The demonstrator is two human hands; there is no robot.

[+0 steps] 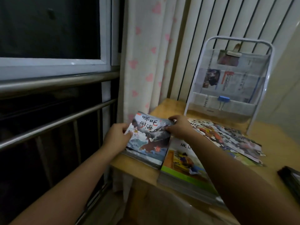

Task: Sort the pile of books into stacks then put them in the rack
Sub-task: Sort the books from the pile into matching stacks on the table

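Grey-blue illustrated book tops the stack at frame centre. Green-edged stack lies just right. Loose books spread centre-right. White rack stands upper right.

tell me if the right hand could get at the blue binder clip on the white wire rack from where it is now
Probably yes. The blue binder clip hangs on the front of the white wire rack, facing the person, with only flat books below it. But the right hand is pinching the grey-blue picture book and would have to let go first.
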